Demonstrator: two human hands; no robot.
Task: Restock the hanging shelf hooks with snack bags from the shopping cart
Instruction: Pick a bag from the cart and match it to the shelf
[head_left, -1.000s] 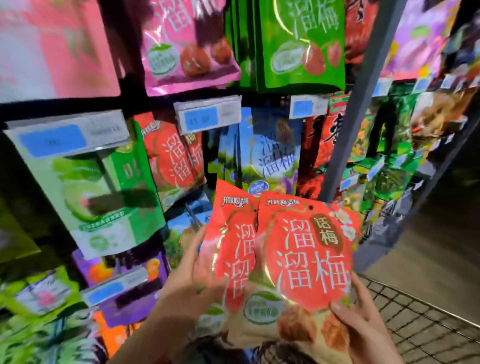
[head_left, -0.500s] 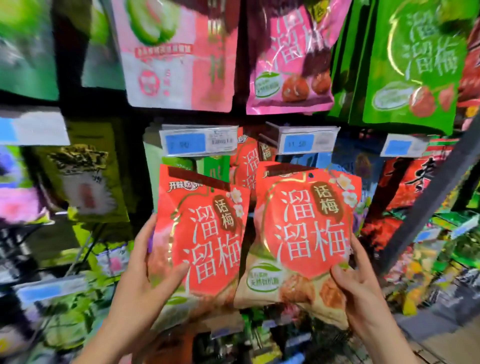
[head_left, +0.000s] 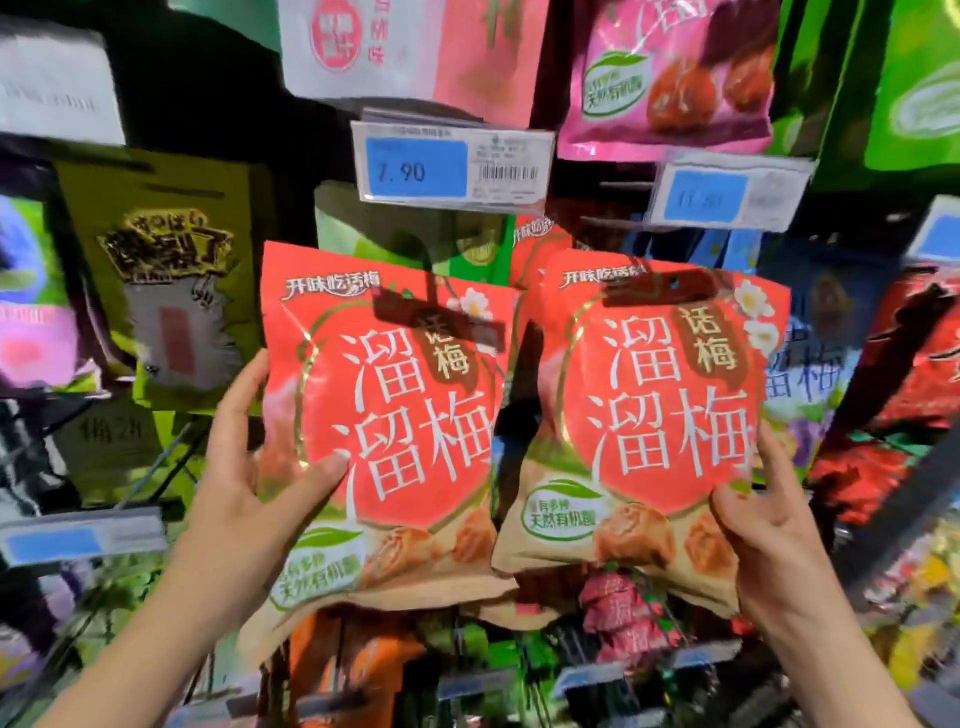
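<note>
My left hand (head_left: 249, 488): clamped on the left red bag (head_left: 395, 415), thumb lying across its lower front, fingers curled round its left edge.
My right hand (head_left: 769, 525): gripping the right red bag (head_left: 660, 405), thumb on its lower right front, fingers tucked behind its right edge.
Left red bag: upright and slightly tilted, near me in front of the shelf; red face, big white characters, a brown patch, a white flower on top, a tan base with a green-rimmed oval and pictured plums.
Right red bag: same print, upright, with a small hang hole near its top; its left edge meets the other bag's right edge.
Hanging red bag (head_left: 535, 241): same kind, its top peeking out farther back, above where my two bags meet.
Price tag (head_left: 452, 166): blue and white, reads 7.90, above the left red bag.
Second price tag (head_left: 727, 195): to the right, figures blurred.
Pink bag (head_left: 670, 78): hangs far, upper right.
Yellow-green bag (head_left: 161, 270): hangs left of my left hand.
</note>
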